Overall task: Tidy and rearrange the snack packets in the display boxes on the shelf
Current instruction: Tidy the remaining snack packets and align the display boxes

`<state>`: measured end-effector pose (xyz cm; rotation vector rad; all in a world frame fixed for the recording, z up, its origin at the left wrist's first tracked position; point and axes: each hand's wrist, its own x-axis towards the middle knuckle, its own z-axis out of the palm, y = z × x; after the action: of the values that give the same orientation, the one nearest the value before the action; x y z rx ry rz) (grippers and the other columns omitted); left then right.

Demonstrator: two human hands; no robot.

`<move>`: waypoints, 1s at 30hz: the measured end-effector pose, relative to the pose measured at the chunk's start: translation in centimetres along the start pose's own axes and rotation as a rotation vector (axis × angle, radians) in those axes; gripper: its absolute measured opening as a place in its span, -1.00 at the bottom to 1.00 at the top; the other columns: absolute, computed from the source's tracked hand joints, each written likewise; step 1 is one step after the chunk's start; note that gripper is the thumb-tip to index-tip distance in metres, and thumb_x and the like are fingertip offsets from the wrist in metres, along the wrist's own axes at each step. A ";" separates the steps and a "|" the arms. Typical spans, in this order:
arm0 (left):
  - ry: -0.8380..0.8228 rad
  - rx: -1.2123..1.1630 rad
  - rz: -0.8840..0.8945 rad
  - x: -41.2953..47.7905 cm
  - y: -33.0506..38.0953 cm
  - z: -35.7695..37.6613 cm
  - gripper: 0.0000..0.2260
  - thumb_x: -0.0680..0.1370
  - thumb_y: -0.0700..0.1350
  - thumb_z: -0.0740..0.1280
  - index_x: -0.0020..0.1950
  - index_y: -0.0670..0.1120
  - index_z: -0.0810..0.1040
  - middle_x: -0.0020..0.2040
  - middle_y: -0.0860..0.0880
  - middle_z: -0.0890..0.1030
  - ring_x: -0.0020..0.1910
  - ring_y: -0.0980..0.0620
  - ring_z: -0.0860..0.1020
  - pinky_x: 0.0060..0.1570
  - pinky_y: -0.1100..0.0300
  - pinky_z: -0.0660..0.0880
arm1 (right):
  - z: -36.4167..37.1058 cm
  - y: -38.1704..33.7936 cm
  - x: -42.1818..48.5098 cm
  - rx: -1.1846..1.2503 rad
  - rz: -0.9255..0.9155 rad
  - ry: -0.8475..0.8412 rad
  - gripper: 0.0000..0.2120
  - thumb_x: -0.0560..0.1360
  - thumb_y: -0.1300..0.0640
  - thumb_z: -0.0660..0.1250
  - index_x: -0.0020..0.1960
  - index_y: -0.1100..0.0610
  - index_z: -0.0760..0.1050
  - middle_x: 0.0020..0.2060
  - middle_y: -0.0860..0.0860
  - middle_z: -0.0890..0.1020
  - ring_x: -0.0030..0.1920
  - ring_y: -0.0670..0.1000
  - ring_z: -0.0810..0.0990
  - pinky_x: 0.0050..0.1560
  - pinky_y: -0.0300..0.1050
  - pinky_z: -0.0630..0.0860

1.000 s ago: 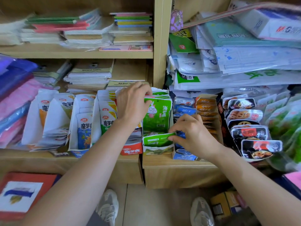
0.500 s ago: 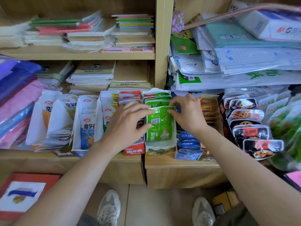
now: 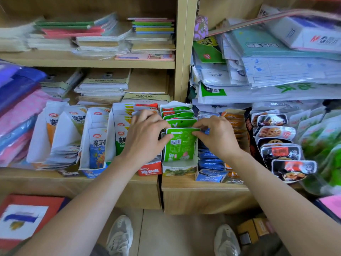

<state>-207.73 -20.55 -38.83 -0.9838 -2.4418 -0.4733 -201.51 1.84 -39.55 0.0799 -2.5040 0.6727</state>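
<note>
A green snack packet (image 3: 180, 145) stands upright, barcode side toward me, at the front of a green-and-white display box (image 3: 179, 168) on the shelf. My left hand (image 3: 143, 137) pinches its left edge near the top. My right hand (image 3: 215, 134) pinches its top right corner. Several more green packets (image 3: 177, 112) stand in a row behind it in the same box. Left of it are boxes of white packets (image 3: 96, 143) and a red-fronted box (image 3: 150, 169). To the right sit blue packets (image 3: 210, 162) and orange packets (image 3: 233, 119).
Black tray packs (image 3: 278, 152) and loose green bags (image 3: 324, 141) fill the right of the shelf (image 3: 203, 183). Stacked notebooks (image 3: 103, 87) and plastic-wrapped paper goods (image 3: 267, 71) sit above. Pink and blue bags (image 3: 16, 115) lie far left. My shoes (image 3: 120, 235) stand on the floor below.
A second ago my left hand was on the back of the row and my right at the box front. Both hands now hold one green packet upright at the front, lowered slightly.
</note>
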 end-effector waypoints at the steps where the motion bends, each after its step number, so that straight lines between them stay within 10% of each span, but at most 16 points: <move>1: 0.013 -0.020 -0.013 0.2 -0.1 0.0 -0.78 0.48 0.11 0.46 0.00 0.01 0.68 -0.09 0.09 0.65 0.10 -0.07 0.47 0.12 -0.08 0.39 | -0.4 0.0 -0.1 0.022 0.016 0.013 -0.86 0.41 0.17 0.55 -0.03 0.11 0.70 -0.27 0.01 0.65 -0.23 0.01 0.60 -0.12 -0.13 0.46; 19: 0.068 -0.153 -0.172 1.1 -0.2 -0.4 -0.94 0.48 -0.04 0.50 -0.07 0.09 0.73 -0.31 0.23 0.52 0.02 0.09 0.48 -0.25 0.16 0.38 | -5.2 0.9 1.2 0.275 0.272 0.387 -0.95 0.56 0.20 0.35 -0.05 0.15 0.48 -0.31 -0.12 0.54 -0.32 -0.06 0.56 -0.29 -0.23 0.45; 30: 0.030 -0.227 -0.180 1.4 -0.7 -0.4 -0.96 0.53 -0.04 0.45 -0.05 0.09 0.67 -0.19 0.15 0.52 0.02 0.09 0.53 -0.17 0.03 0.54 | -2.3 -0.3 -0.6 0.141 0.056 0.035 -0.90 0.46 0.27 0.46 -0.10 0.14 0.56 -0.27 0.01 0.59 -0.27 -0.05 0.54 -0.24 -0.27 0.45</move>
<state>-208.96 -20.48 -37.83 -0.8393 -2.5005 -0.8354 -199.78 2.63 -38.07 0.0489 -2.4304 0.8653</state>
